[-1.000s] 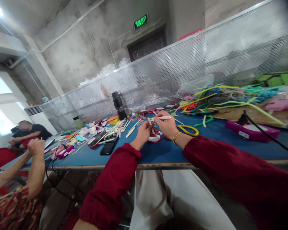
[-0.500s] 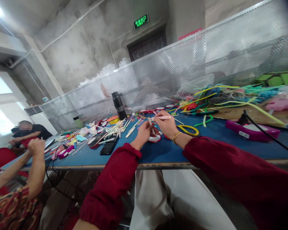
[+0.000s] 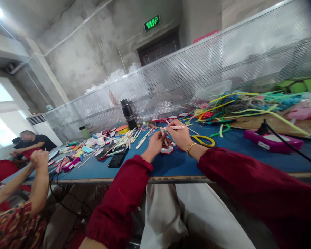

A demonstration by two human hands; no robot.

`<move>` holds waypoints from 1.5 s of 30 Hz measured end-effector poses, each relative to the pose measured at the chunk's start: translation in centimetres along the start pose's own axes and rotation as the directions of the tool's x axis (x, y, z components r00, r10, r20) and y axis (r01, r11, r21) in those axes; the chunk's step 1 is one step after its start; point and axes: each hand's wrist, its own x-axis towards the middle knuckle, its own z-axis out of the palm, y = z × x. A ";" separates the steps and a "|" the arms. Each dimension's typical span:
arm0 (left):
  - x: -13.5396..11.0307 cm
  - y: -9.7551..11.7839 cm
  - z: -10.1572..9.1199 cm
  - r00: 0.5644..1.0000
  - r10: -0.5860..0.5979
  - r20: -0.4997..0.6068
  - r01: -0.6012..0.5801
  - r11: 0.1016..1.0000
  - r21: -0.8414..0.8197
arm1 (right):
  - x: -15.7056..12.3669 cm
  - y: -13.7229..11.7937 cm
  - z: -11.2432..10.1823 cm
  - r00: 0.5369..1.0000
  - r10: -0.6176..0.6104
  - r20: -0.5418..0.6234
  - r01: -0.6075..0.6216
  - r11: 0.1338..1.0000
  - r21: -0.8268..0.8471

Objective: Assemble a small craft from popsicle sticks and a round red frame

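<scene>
My left hand is closed, its fingertips pinching a pale flat stick that stands upright. Between the fingers of my right hand lies a pale pink pen-shaped tool, held like a pencil. Both hands meet just above the blue table, with the tool's tip hidden by the fingers. Under them sits a white disc with a red rim, partly covered by my left hand. A yellow loop lies beside my right wrist.
A black phone, a pile of craft sticks and a black flask are to the left. Colourful strips and a purple box with a black cable lie right. A co-worker's raised hand is at far left.
</scene>
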 end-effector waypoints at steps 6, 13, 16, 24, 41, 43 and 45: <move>-0.1 0.1 0.0 1.000 0.010 0.010 -0.010 1.000 0.003 | 0.0 -0.1 0.0 1.000 0.000 0.004 0.000 1.000 0.002; 0.0 0.0 0.0 1.000 0.010 0.026 -0.009 1.000 -0.014 | -0.1 -0.1 0.0 1.000 0.000 0.020 0.000 1.000 0.000; 0.0 0.0 0.0 1.000 0.013 0.022 -0.013 1.000 -0.010 | 0.0 -0.1 0.0 1.000 0.004 0.014 -0.004 1.000 0.001; 0.0 0.0 0.0 1.000 0.001 0.019 -0.001 1.000 0.001 | 0.0 -0.1 0.0 1.000 0.005 0.010 -0.005 1.000 0.002; 0.0 0.1 0.0 1.000 -0.017 0.014 0.017 1.000 0.013 | -0.1 0.0 0.0 1.000 -0.001 0.008 0.001 1.000 0.010; 0.0 0.1 0.0 1.000 -0.016 0.013 0.016 1.000 0.010 | -0.1 -0.2 0.0 1.000 0.000 0.007 0.000 1.000 0.011; -0.1 0.1 0.0 1.000 -0.008 0.017 0.008 1.000 0.003 | -0.1 -0.3 0.0 1.000 0.000 0.005 0.000 1.000 0.011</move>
